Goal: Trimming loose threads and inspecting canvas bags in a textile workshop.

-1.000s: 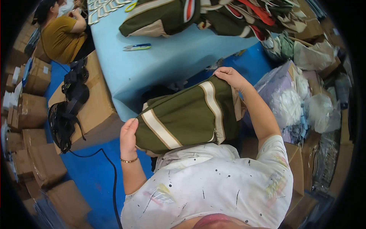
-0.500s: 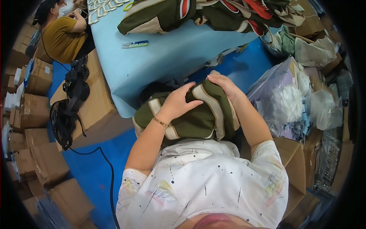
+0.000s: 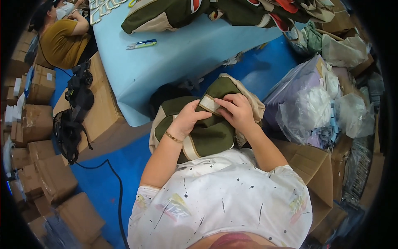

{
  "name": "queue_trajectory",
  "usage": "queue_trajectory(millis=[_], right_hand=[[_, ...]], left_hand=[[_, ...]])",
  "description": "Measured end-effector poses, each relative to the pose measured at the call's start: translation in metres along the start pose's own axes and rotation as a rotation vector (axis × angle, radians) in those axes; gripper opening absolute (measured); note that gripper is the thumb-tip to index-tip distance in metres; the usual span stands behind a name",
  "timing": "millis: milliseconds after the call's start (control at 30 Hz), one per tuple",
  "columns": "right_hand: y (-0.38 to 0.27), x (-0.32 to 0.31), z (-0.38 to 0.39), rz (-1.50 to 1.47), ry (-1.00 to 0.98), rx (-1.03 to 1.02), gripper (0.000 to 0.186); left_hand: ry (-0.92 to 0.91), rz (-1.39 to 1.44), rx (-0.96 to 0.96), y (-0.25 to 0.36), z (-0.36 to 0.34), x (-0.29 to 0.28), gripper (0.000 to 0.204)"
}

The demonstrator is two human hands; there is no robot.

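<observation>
An olive-green fabric bag (image 3: 213,139) with cream stripes and beige panels lies bunched on my lap. My left hand (image 3: 188,120) grips the folded green fabric just left of a raised cream band (image 3: 210,104). The fingers of my right hand (image 3: 238,112) are pinched on that band from the other side, the cloth bent up between both hands. Beyond them, thread snips (image 3: 141,44) with blue-and-green handles lie on the pale blue table (image 3: 116,70), below a heap of similar green, beige and red bags (image 3: 157,18).
A co-worker (image 3: 66,45) in mustard sits at upper left. Black gear (image 3: 74,120) with a trailing cable lies on a carton (image 3: 99,108) at left. Several stacked cardboard boxes (image 3: 37,122) line the left side; plastic-wrapped bundles (image 3: 302,108) and an open box (image 3: 306,170) stand at right.
Both hands have moved inward from the bag's outer edges toward its middle and now hold a folded band. The bag is more bunched, its top right part turned up with more beige showing.
</observation>
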State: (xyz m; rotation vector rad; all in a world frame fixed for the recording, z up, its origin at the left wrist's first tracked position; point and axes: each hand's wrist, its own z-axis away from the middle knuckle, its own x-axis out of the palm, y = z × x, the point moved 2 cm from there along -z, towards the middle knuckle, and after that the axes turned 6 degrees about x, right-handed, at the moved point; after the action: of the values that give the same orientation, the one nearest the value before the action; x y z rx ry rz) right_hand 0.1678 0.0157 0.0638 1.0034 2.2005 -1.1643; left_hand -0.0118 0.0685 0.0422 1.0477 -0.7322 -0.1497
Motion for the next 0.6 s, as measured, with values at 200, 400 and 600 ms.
queue_trajectory(millis=[200, 400, 600], right_hand=[[0.014, 0.006, 0.009, -0.151, -0.050, -0.081, 0.031], [0.052, -0.040, 0.011, -0.684, 0.382, 0.602, 0.012], [0.140, -0.109, 0.029, 0.069, 0.133, 0.807, 0.026]], left_hand=[[-0.082, 0.040, -0.028, -0.009, 0.004, -0.001, 0.039], [-0.005, -0.072, 0.133, 0.006, 0.014, 0.002, 0.038], [0.091, -0.455, 0.415, 0.023, 0.017, 0.009, 0.022]])
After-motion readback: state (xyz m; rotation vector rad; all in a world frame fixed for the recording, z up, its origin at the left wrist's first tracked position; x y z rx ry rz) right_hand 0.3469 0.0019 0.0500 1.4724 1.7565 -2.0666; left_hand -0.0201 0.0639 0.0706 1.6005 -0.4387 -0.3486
